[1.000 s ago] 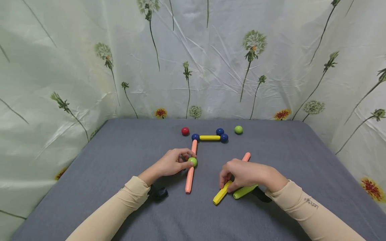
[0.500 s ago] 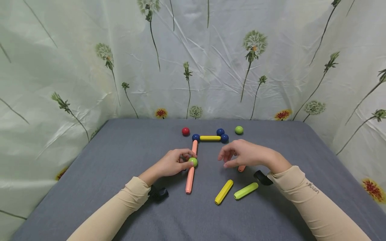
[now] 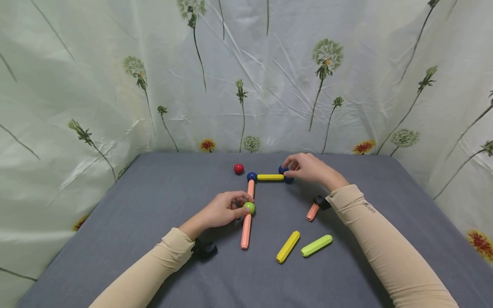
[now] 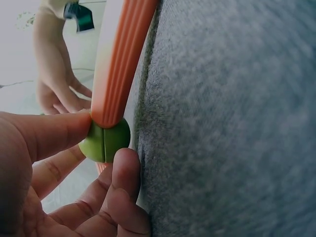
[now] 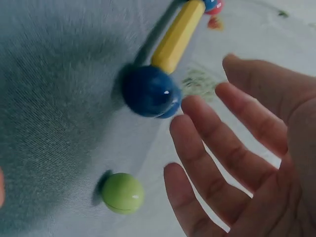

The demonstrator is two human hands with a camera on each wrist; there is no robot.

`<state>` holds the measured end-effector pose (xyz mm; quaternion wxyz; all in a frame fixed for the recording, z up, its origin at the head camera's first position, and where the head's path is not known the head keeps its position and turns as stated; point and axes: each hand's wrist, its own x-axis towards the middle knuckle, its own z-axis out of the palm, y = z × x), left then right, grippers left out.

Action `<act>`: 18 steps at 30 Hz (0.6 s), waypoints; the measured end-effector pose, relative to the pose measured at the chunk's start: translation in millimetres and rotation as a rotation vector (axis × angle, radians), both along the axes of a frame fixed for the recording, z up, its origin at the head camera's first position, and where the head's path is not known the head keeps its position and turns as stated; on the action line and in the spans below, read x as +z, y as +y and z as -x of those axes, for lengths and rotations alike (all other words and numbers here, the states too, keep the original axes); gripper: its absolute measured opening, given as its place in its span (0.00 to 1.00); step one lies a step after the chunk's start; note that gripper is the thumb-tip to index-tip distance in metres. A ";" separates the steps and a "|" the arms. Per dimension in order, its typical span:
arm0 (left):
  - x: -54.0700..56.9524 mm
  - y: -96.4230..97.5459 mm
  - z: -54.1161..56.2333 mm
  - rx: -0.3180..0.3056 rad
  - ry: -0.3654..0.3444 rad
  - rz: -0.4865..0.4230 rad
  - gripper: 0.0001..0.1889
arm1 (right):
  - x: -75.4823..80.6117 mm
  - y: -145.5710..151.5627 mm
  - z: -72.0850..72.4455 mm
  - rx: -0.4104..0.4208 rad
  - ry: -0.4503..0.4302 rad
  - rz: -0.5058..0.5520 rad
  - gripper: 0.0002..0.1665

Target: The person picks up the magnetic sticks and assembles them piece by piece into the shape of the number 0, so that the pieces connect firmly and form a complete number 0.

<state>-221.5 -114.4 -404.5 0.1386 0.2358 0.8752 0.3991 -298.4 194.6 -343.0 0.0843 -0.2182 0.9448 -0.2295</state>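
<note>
My left hand (image 3: pixel 223 209) pinches a light green ball (image 3: pixel 249 208) between thumb and fingers. One pink ribbed rod (image 3: pixel 246 233) extends from that ball toward me, another pink rod (image 3: pixel 251 187) away from me. The far one reaches a blue ball (image 3: pixel 252 176), from which a yellow rod (image 3: pixel 270 177) runs right to a second blue ball (image 5: pixel 145 91). Just behind that end ball sits a third blue ball (image 3: pixel 283 169). My right hand (image 3: pixel 310 169) hovers there, its fingers spread and loosely bent; the right wrist view shows a gap between fingertips and balls.
A red ball (image 3: pixel 239 169) lies at the back. Another green ball (image 5: pixel 122 193) shows in the right wrist view. Front right lie a loose yellow rod (image 3: pixel 288 247), a lime green rod (image 3: pixel 316 246) and a pink rod (image 3: pixel 313 212) partly covered by the right wrist camera.
My right hand has let go of the loose yellow rod and moved away from me to the blue balls. The left hand keeps its pinch on the green ball.
</note>
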 end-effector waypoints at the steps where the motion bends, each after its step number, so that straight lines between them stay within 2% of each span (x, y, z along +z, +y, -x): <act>1: 0.0 0.3 -0.1 -0.002 0.002 -0.001 0.12 | -1.0 -0.9 3.5 -0.022 0.002 -0.007 0.19; 9: 1.1 1.3 -2.8 -0.005 0.017 -0.007 0.12 | -8.6 -9.1 23.0 -0.155 -0.015 -0.079 0.23; 18: 1.0 0.9 -2.0 -0.011 0.019 -0.009 0.11 | -15.2 -18.8 31.7 -0.211 -0.075 -0.157 0.28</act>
